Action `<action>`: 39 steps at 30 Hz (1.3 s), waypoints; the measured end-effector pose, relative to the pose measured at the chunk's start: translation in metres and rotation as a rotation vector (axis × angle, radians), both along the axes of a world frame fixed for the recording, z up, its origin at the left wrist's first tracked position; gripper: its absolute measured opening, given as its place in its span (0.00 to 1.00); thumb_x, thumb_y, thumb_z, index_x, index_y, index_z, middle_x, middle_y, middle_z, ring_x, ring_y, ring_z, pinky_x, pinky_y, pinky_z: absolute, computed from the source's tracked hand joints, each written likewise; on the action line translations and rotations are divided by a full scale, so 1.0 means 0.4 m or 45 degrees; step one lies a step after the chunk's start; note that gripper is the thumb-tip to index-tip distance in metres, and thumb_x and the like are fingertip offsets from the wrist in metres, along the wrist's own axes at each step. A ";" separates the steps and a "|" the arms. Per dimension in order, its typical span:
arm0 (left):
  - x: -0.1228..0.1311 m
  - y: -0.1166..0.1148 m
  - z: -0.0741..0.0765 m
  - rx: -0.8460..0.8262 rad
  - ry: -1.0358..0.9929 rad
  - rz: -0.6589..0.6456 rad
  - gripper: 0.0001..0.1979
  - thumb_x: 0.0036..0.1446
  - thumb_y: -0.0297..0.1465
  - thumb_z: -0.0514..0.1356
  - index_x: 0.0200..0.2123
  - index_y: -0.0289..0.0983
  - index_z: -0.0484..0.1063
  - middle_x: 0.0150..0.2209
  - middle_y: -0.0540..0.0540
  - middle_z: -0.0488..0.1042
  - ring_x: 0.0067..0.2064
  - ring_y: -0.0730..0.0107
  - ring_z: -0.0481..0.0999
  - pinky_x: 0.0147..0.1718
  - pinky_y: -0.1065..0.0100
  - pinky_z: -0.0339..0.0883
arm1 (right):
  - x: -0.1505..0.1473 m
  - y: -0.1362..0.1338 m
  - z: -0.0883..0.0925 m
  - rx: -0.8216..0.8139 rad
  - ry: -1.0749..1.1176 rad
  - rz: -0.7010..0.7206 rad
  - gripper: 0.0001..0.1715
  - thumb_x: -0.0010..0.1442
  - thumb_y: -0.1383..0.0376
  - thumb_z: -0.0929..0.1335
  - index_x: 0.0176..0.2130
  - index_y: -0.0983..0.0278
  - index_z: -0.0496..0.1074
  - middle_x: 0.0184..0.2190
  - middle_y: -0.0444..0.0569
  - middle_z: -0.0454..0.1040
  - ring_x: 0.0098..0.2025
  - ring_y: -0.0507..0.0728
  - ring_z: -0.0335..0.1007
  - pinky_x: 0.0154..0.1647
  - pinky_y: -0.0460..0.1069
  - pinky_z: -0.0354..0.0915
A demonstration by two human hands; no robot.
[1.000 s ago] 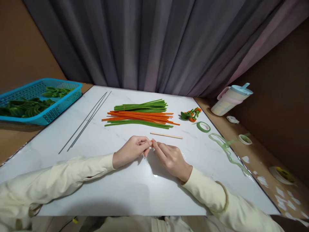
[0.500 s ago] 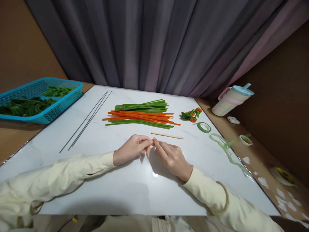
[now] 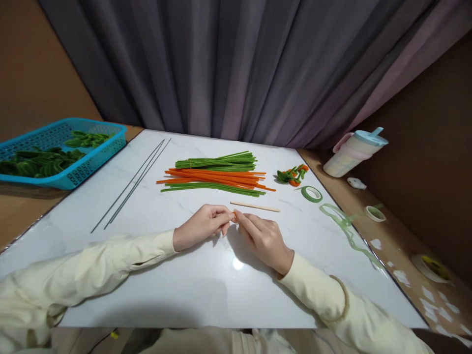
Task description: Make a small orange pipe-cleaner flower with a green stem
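Between their fingertips, my left hand (image 3: 206, 225) and my right hand (image 3: 264, 240) pinch a small orange piece (image 3: 234, 214), probably pipe cleaner; most of it is hidden by the fingers. Just beyond the hands lies a thin wooden stick (image 3: 255, 206). Farther back, orange pipe cleaners (image 3: 216, 178) lie in a row between a bundle of green pipe cleaners (image 3: 217, 161) and a smaller group of green ones (image 3: 214, 188). To the right rests a small pile of orange and green pipe-cleaner pieces (image 3: 293, 175).
Green tape (image 3: 311, 194) and a loose green ribbon (image 3: 346, 226) lie on the right. Thin dark wires (image 3: 136, 182) lie left. A blue basket (image 3: 98, 155) holds green leaf shapes. A tumbler (image 3: 350, 155) and another tape roll (image 3: 375, 214) stand beyond the right edge.
Both hands stay joined at the orange piece. The fingers of each shift very slightly; everything else on the table stays where it was.
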State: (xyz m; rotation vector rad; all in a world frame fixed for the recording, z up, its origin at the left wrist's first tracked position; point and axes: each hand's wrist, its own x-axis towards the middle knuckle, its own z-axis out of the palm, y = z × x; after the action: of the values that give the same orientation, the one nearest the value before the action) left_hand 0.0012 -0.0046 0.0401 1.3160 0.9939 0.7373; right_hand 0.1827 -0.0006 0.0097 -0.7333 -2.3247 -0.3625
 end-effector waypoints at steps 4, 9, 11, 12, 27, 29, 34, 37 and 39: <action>0.003 -0.003 0.006 0.005 0.029 0.027 0.14 0.55 0.38 0.53 0.23 0.34 0.64 0.17 0.55 0.61 0.16 0.82 0.51 0.16 0.75 0.46 | -0.007 -0.002 0.008 -0.075 0.036 -0.092 0.11 0.62 0.71 0.60 0.40 0.68 0.69 0.26 0.46 0.73 0.25 0.48 0.67 0.24 0.44 0.57; 0.003 -0.011 -0.005 0.203 0.163 0.043 0.16 0.57 0.39 0.51 0.24 0.34 0.66 0.20 0.52 0.67 0.20 0.79 0.59 0.21 0.74 0.55 | -0.010 -0.003 0.010 -0.100 0.021 -0.134 0.13 0.63 0.69 0.59 0.31 0.67 0.68 0.21 0.45 0.69 0.21 0.48 0.62 0.23 0.44 0.52; 0.002 -0.013 -0.009 0.293 0.211 0.040 0.16 0.58 0.38 0.50 0.25 0.34 0.67 0.21 0.51 0.69 0.24 0.76 0.64 0.26 0.73 0.59 | -0.010 -0.003 0.008 -0.139 0.017 -0.142 0.15 0.63 0.68 0.58 0.27 0.66 0.67 0.19 0.44 0.68 0.19 0.47 0.60 0.22 0.44 0.50; 0.001 -0.014 -0.011 0.325 0.230 0.037 0.16 0.58 0.38 0.50 0.26 0.34 0.67 0.21 0.51 0.69 0.25 0.75 0.65 0.27 0.73 0.60 | -0.009 -0.003 0.007 -0.175 0.020 -0.143 0.15 0.63 0.68 0.58 0.27 0.66 0.66 0.19 0.43 0.67 0.19 0.47 0.59 0.22 0.44 0.49; -0.005 -0.017 -0.023 0.530 0.348 -0.039 0.15 0.60 0.33 0.49 0.25 0.34 0.68 0.22 0.52 0.69 0.21 0.79 0.60 0.25 0.75 0.56 | -0.011 -0.007 0.016 -0.570 -0.064 -0.150 0.10 0.63 0.67 0.55 0.33 0.64 0.61 0.20 0.42 0.69 0.19 0.50 0.62 0.22 0.44 0.46; -0.006 -0.014 -0.024 0.447 0.311 -0.045 0.16 0.61 0.35 0.48 0.27 0.34 0.68 0.19 0.54 0.64 0.20 0.79 0.58 0.23 0.75 0.55 | -0.012 -0.007 0.017 -0.589 -0.063 -0.165 0.09 0.62 0.67 0.55 0.33 0.64 0.61 0.20 0.42 0.70 0.19 0.50 0.62 0.21 0.44 0.46; 0.001 -0.005 -0.028 0.220 0.151 -0.070 0.18 0.60 0.42 0.49 0.26 0.35 0.65 0.17 0.56 0.58 0.20 0.78 0.59 0.24 0.74 0.56 | -0.013 -0.009 0.018 -0.629 -0.069 -0.163 0.08 0.62 0.68 0.56 0.33 0.64 0.61 0.23 0.43 0.71 0.21 0.50 0.64 0.22 0.44 0.48; 0.007 -0.002 -0.031 0.146 0.090 -0.070 0.18 0.59 0.43 0.51 0.25 0.35 0.63 0.16 0.56 0.58 0.19 0.80 0.57 0.21 0.75 0.53 | -0.014 -0.010 0.016 -0.637 -0.091 -0.182 0.09 0.62 0.67 0.56 0.32 0.64 0.60 0.23 0.44 0.71 0.22 0.51 0.64 0.23 0.44 0.49; 0.011 -0.002 -0.029 0.105 0.043 -0.065 0.18 0.58 0.42 0.52 0.24 0.35 0.62 0.15 0.57 0.56 0.18 0.81 0.54 0.19 0.76 0.50 | -0.014 -0.010 0.015 -0.653 -0.104 -0.199 0.09 0.63 0.67 0.55 0.33 0.64 0.60 0.23 0.44 0.71 0.22 0.51 0.64 0.23 0.44 0.49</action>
State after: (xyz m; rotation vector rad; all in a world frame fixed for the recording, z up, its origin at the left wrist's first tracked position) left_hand 0.0055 -0.0053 0.0284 1.4246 0.9623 0.7259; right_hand 0.1769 -0.0046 0.0159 -1.1660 -2.4685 0.1524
